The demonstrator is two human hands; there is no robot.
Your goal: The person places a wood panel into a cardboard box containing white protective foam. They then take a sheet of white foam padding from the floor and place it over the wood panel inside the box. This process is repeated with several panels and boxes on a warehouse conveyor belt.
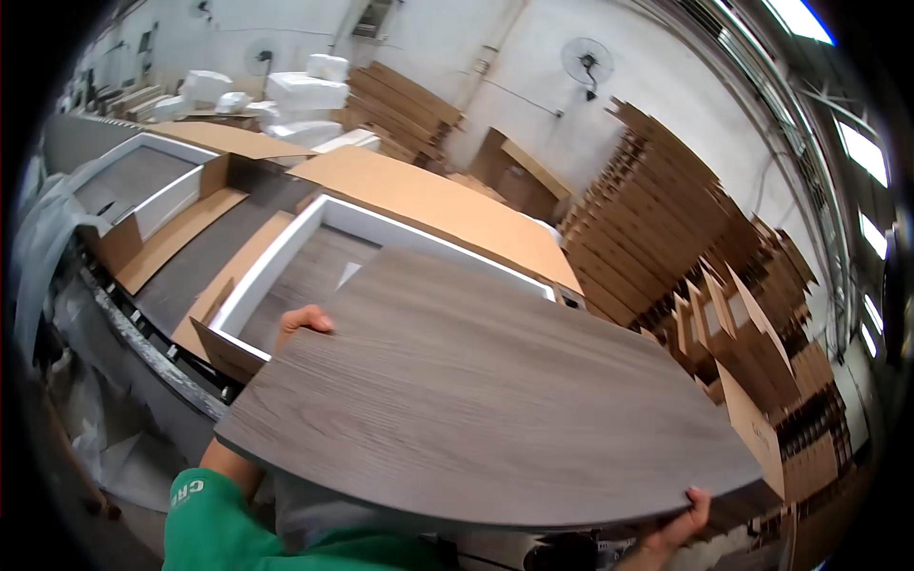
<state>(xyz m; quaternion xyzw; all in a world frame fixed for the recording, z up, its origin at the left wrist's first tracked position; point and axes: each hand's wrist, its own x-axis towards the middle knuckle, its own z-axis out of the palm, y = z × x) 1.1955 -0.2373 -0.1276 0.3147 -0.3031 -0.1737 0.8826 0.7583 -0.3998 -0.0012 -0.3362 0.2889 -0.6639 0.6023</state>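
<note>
A large grey-brown wood-grain panel [476, 400] is held up tilted in front of me, across both arms. My left hand [303, 322] grips its left edge, fingers wrapped over the rim. At the lower right corner my right hand [678, 523] is closed on the panel's near edge, with part of the hand hidden beneath. Behind the panel lies an open cardboard box [214, 309] lined with a white foam frame [271, 276]. Another wood-grain board [309, 285] rests inside that frame, with a small white piece [348, 274] on it. The held panel covers the box's right part.
The boxes sit on a dark conveyor [195, 252] with a metal side rail [143, 333]. A second open box [181, 233] stands farther left. Tall stacks of flat cardboard [647, 209] rise at the right, and white foam blocks [305, 95] are piled at the back.
</note>
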